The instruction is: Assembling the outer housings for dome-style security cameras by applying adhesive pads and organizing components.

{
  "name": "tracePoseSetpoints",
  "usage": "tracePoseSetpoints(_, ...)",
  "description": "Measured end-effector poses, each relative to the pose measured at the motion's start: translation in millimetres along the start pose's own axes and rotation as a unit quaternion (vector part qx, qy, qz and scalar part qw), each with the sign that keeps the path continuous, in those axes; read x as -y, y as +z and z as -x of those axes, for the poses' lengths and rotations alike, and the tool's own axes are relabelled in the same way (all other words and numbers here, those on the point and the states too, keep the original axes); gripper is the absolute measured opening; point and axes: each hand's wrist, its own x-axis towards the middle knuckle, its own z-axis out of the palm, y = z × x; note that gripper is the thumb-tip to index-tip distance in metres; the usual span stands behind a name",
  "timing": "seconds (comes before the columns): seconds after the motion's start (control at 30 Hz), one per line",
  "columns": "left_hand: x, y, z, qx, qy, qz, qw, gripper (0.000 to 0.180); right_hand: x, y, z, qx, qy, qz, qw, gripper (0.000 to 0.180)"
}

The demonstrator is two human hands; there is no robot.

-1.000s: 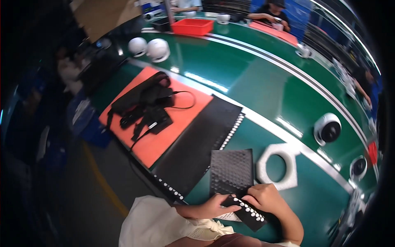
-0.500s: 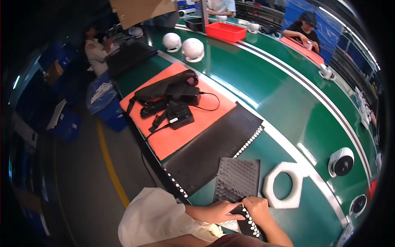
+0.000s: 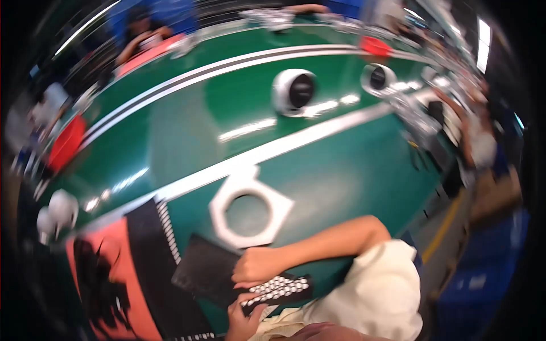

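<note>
A black strip with rows of white round dots (image 3: 277,288) lies at the near edge of the green bench. My left hand (image 3: 243,319) grips its left end between thumb and fingers. Along its upper edge my right hand (image 3: 256,266) is closed, knuckles up, with its fingertips hidden and blurred. Under and left of that hand is a dark textured pad (image 3: 207,266). A white foam ring with an angular outline (image 3: 220,211) lies just beyond my right hand, close to the pad.
Left are a black mat (image 3: 156,267) edged with white dots and an orange mat (image 3: 128,250) bearing black cables and adapters. Beyond the pale rail (image 3: 318,128), white round devices (image 3: 294,92) stand on the green line. Co-workers sit across and at right.
The view has swung to the right, bringing the right side of the bench into sight. Both hands stay at the dotted strip, and more of its white dots now show.
</note>
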Motion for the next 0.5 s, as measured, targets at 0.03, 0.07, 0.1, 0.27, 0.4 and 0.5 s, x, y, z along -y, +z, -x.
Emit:
tracePoseSetpoints(0.03,-3,-1,5,0.017,-0.031,0.002,0.999,0.020,2,-1,0,-0.017,-0.015,-0.003,1.000,0.027)
tracePoseSetpoints(0.07,0,0,9,0.007,-0.015,0.009,1.000,0.020,4,1,0,-0.011,-0.014,0.006,1.000,0.028)
tracePoseSetpoints(0.1,10,5,13,-0.022,0.011,-0.003,1.000,0.023,5,1,-1,-0.013,-0.012,-0.009,1.000,0.029)
tracePoseSetpoints(0.27,24,-8,16,0.073,0.064,-0.119,0.988,0.019,8,4,2,-0.024,-0.018,0.006,1.000,0.028)
tracePoseSetpoints(0.4,13,-12,12,0.095,0.044,-0.114,0.988,0.021,6,6,1,-0.020,-0.010,0.009,1.000,0.027)
tracePoseSetpoints(0.5,4,-15,7,0.119,0.036,-0.130,0.984,0.020,3,6,-1,-0.024,-0.013,0.006,1.000,0.027)
